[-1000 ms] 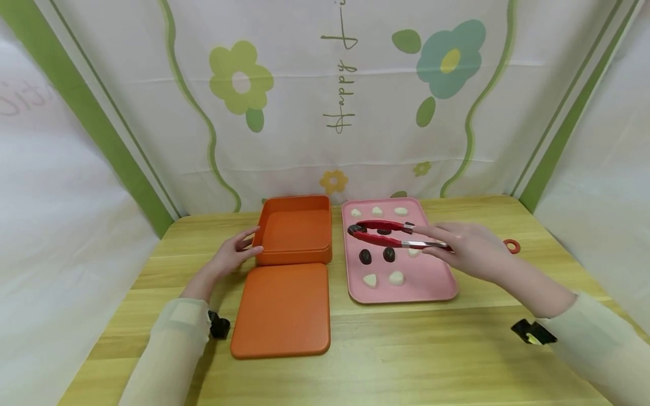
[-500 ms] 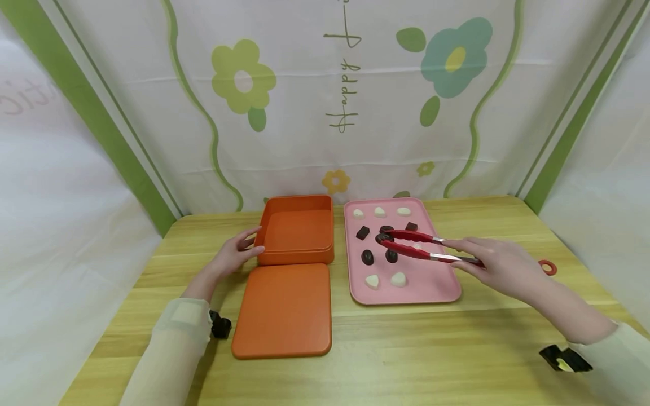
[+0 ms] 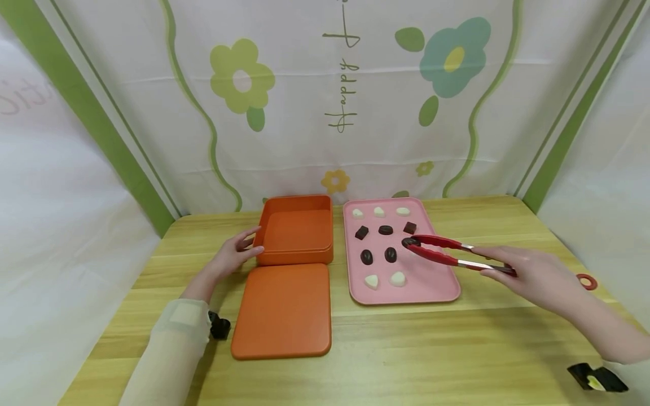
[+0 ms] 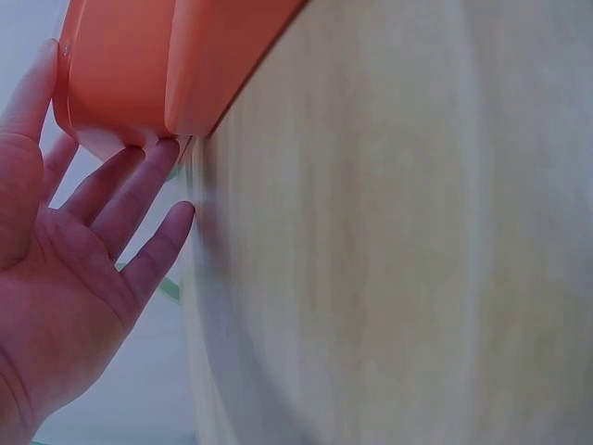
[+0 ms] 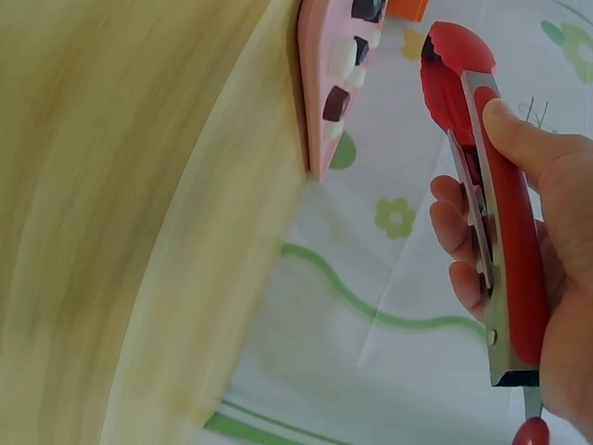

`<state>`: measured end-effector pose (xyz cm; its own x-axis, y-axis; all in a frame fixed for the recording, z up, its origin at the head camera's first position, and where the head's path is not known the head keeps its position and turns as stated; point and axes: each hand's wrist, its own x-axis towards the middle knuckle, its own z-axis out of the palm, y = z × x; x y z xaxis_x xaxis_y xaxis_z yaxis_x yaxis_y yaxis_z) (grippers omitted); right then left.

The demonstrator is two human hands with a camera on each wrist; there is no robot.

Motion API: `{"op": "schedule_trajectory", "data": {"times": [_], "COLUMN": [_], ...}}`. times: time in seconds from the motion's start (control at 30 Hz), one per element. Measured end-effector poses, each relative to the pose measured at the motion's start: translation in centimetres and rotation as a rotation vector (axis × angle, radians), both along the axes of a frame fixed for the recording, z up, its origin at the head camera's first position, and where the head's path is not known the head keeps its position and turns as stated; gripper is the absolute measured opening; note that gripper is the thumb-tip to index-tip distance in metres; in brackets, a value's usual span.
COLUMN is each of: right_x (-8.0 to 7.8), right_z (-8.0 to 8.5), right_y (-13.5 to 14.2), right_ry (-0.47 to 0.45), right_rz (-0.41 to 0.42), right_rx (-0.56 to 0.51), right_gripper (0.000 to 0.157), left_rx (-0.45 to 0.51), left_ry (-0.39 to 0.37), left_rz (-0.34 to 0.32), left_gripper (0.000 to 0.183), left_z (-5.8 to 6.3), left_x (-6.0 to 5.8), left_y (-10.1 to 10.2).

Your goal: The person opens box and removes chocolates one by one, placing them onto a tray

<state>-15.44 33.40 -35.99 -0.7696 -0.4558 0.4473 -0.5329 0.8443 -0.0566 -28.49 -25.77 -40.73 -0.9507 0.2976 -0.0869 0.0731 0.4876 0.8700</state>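
In the head view my right hand grips red-and-silver tongs. A dark oval chocolate is pinched between their red tips, over the right side of a pink tray. The right wrist view has the tongs upright in my fingers, a bit of the dark piece showing at the tips. My left hand rests its fairly straight fingers against the left side of an orange box, which holds nothing. Up close in the left wrist view, the fingertips meet the box wall.
Rows of white pieces and dark pieces lie on the tray. An orange lid lies flat in front of the box, close to it. Behind the wooden table hangs a flowered curtain.
My right hand has drawn the tongs, with the dark chocolate in them, rightward and slightly nearer across the tray. My left hand has stayed at the box.
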Motion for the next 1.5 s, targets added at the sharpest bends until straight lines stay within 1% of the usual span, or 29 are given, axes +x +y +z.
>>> {"op": "schedule_trajectory", "data": {"times": [0.1,0.27,0.4,0.47,0.7,0.97,1.2,1.23,1.3,1.33,1.47,1.5], "right_x": [0.5,1.4,1.8,2.0,2.3,2.3,2.3,2.3,2.3,2.3,2.3,2.4], "right_z": [0.1,0.3,0.2,0.0,-0.7,-1.3,-1.4,-1.5,-1.6,-1.6,-1.8,-1.9], "right_y": [0.9,2.2,2.8,2.9,2.6,2.3,2.1,2.1,2.1,2.1,2.0,2.0], "right_ry": [-0.003,-0.05,-0.059,-0.06,-0.062,-0.123,-0.144,-0.147,-0.155,-0.158,-0.168,-0.163], "right_rz": [-0.016,-0.072,-0.079,-0.072,-0.056,-0.054,-0.049,-0.05,-0.053,-0.055,-0.061,-0.061], "right_rx": [0.009,0.046,0.06,0.057,0.066,0.078,0.096,0.1,0.104,0.104,0.1,0.097], "right_gripper": [0.051,0.049,0.048,0.048,0.048,0.044,0.043,0.043,0.043,0.042,0.042,0.043], "left_rx": [-0.011,-0.028,-0.027,-0.02,-0.022,-0.029,-0.035,-0.033,-0.024,-0.014,0.001,0.003], "left_ry": [0.01,0.018,0.013,0.007,0.01,0.008,0.01,0.01,0.0,-0.005,-0.003,0.002], "left_rz": [0.0,0.001,0.002,0.011,0.006,0.002,0.005,0.004,0.002,0.002,-0.006,-0.006], "left_gripper": [0.069,0.071,0.072,0.072,0.072,0.07,0.072,0.073,0.07,0.069,0.068,0.069], "left_z": [-0.1,-0.4,-0.6,-0.6,-0.5,-0.6,-0.6,-0.5,0.3,0.5,0.7,0.3], "left_x": [0.1,0.0,-0.2,-0.3,-0.3,-0.4,-0.3,-0.3,0.2,0.4,0.5,0.2], "left_y": [-0.1,-0.2,-0.3,-0.3,-0.3,-0.3,-0.2,-0.2,0.1,0.2,0.3,0.1]}}
